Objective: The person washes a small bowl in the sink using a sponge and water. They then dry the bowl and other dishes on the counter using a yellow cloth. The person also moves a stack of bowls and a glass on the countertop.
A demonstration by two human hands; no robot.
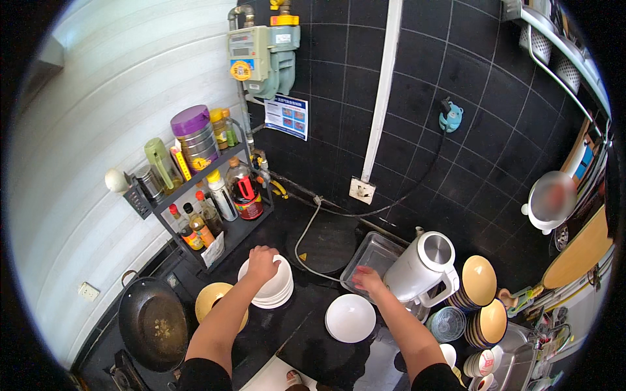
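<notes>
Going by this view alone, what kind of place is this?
Most likely a kitchen, home or commercial I can't tell: a dark wok at left, a rack holding bottles, and stacked white bowls.

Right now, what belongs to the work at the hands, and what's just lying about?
Likely in use:
bowl stack, left hand at its rim
single white bowl, near right hand
tray and cord, by right hand; contact unclear

Likely just lying about:
wok
kettle
yellow bowl
bottles
</notes>
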